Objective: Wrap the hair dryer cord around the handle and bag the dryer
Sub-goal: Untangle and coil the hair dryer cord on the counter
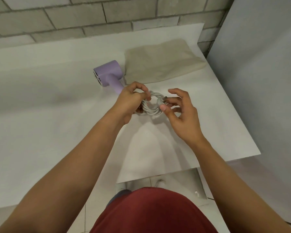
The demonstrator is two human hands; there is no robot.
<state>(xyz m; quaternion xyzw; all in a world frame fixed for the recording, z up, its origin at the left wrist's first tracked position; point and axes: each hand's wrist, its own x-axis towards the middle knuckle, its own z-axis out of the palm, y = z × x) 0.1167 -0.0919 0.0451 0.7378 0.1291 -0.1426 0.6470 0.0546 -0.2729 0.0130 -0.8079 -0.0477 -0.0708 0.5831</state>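
The left hand (131,100) gripped the coiled white cord (151,109) and the right hand (180,111) pinched its plug end, other fingers spread. If either grip slackened, I reckoned the springy loops would burst open beside the lilac plastic hair dryer (107,74), which lay by the flat beige cloth bag (161,64) on a white matt tabletop (40,98), grey brick wall (74,17) behind

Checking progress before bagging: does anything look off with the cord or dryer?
Yes: the cord is coiled in a loose ring held by the left hand and right hand, not wound around the handle of the dryer, which lies on its side beside the flat bag. Nothing looks damaged.
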